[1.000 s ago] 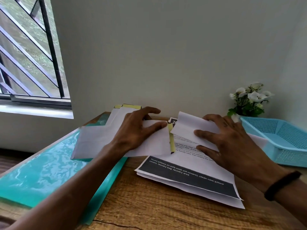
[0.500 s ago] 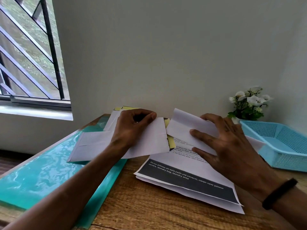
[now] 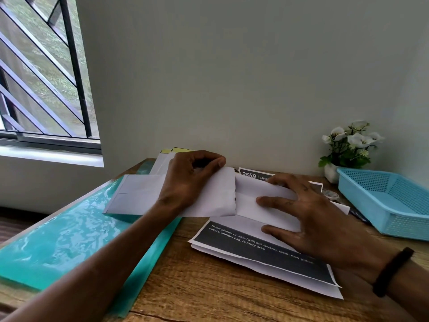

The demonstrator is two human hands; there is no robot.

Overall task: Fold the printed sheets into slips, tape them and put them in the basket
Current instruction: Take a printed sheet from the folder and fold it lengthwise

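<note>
A: Where is the sheet being folded?

B: The folded white sheet (image 3: pixel 209 196) lies across the middle of the bench (image 3: pixel 197 287), its left end over the teal mat (image 3: pixel 69 240) and its right end over the stack of printed sheets (image 3: pixel 267 254).

A: And the left hand?

B: The left hand (image 3: pixel 188 180) sits on the sheet's middle. Its grip is closed on the paper: thumb and forefinger curl round the far edge and pinch it, with the palm over the paper nearer the camera.

A: The right one?

B: The right hand (image 3: pixel 313 219) lies to the right of that, fingers straight and spread, pressing flat on the right part of the sheet. Nothing is curled round the paper there; the grip is open and simply bears down. The fingertips point left, toward the left hand, with a short stretch of bare paper between the two hands.

A: What lies underneath?

B: The printed stack, whose top sheet shows a dark band with white text along the near edge and a dark header with "2659" at the far edge.

A: The basket?

B: The blue basket (image 3: pixel 380 201) stands at the far right, well apart from both hands. Just left of it lies what may be a tape roll (image 3: pixel 330 194), though it is too small to tell for sure. A small pot of white flowers (image 3: pixel 348 147) stands behind, against the wall.
</note>
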